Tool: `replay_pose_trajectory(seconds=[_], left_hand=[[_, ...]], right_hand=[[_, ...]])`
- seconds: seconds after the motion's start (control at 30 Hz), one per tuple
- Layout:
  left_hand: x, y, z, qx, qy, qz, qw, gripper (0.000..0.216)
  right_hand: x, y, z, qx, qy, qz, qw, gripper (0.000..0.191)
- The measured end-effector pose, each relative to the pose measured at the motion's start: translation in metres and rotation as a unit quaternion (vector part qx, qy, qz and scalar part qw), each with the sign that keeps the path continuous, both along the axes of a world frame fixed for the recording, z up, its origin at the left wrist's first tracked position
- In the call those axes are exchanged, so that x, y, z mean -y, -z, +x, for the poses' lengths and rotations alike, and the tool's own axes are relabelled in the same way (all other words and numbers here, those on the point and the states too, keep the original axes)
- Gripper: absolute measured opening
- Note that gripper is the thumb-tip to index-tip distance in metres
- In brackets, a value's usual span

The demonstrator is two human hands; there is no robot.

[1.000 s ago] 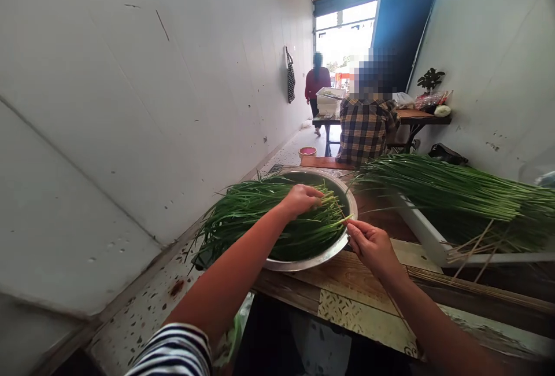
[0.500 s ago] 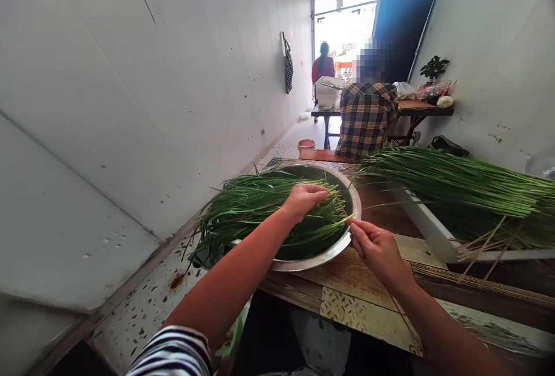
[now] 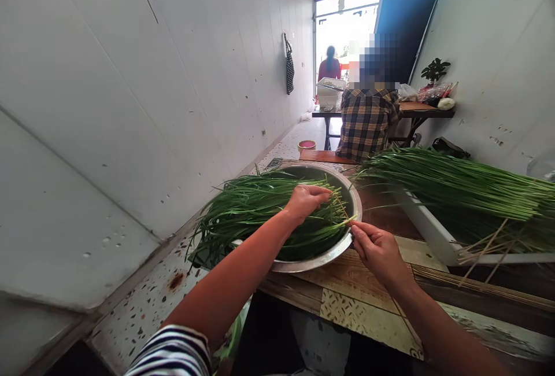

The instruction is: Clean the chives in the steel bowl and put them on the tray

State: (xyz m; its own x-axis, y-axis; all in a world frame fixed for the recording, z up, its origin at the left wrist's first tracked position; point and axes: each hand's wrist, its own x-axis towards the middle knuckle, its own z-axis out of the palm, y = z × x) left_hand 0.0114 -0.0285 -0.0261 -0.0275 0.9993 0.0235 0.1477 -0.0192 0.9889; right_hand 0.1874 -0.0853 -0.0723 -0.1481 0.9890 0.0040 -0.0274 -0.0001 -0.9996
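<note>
Steel basin (image 3: 327,258) sits near the table edge, chives (image 3: 251,202) lying across it: leaves spill over the far-left rim, too long to fit, pale stem ends bunched at the right, presumably so both hands reach them. Right hand (image 3: 378,247), thumb and forefinger, pinches the near end of a thin stick (image 3: 342,206) just over the rim; likely held there to keep it steady against the stem ends. Left hand (image 3: 303,201) is closed in a fingertip pinch by the stick's far end; can't tell if on stick or stem. Second chive bunch (image 3: 468,185) rests over a white tray (image 3: 427,231), loose sticks (image 3: 483,252) at its near edge, probably for easy reach.
</note>
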Motion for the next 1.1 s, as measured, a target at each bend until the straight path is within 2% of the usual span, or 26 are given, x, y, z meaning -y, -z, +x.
replay_pose_trajectory(seconds=[0.33, 0.4, 0.47, 0.57, 0.63, 0.7, 0.73, 0.8, 0.9, 1.03, 1.1], left_hand=[[0.0, 0.003, -0.001, -0.12, 0.022, 0.06, 0.991, 0.022], [0.007, 0.002, 0.002, -0.148, 0.054, 0.075, 0.985, 0.02], [0.017, -0.002, 0.006, -0.179, 0.114, 0.088, 0.973, 0.017], [0.025, -0.015, 0.003, -0.247, 0.183, 0.098, 0.946, 0.017], [0.017, -0.025, -0.007, -0.305, 0.15, 0.1, 0.935, 0.015], [0.0, -0.032, -0.019, -0.366, 0.066, 0.098, 0.923, 0.015], [-0.01, -0.034, -0.025, -0.403, 0.027, 0.092, 0.91, 0.016], [-0.027, -0.033, -0.031, -0.466, -0.002, 0.054, 0.883, 0.015], [-0.038, -0.023, -0.029, -0.5, 0.003, 0.014, 0.866, 0.012], [-0.037, -0.011, -0.021, -0.491, 0.058, 0.041, 0.868, 0.015], [-0.037, -0.009, -0.02, -0.504, 0.079, 0.042, 0.859, 0.018]], right_hand=[[-0.003, 0.007, 0.001, -0.02, 0.009, 0.012, 1.0, 0.053], [-0.003, 0.008, 0.001, -0.022, 0.016, 0.023, 0.999, 0.049], [-0.004, 0.008, 0.002, -0.015, 0.021, 0.031, 0.999, 0.047], [-0.007, 0.011, 0.003, 0.01, 0.015, 0.042, 0.999, 0.045], [-0.008, 0.012, 0.004, 0.026, 0.007, 0.046, 0.999, 0.045], [-0.008, 0.012, 0.004, 0.039, -0.001, 0.048, 0.998, 0.045], [-0.007, 0.012, 0.004, 0.042, -0.003, 0.046, 0.998, 0.046], [-0.006, 0.01, 0.003, 0.046, -0.005, 0.039, 0.998, 0.045], [-0.006, 0.009, 0.003, 0.054, -0.007, 0.028, 0.998, 0.046], [-0.011, 0.016, 0.007, 0.052, -0.038, 0.031, 0.997, 0.047], [-0.015, 0.016, 0.011, 0.086, -0.044, 0.059, 0.994, 0.047]])
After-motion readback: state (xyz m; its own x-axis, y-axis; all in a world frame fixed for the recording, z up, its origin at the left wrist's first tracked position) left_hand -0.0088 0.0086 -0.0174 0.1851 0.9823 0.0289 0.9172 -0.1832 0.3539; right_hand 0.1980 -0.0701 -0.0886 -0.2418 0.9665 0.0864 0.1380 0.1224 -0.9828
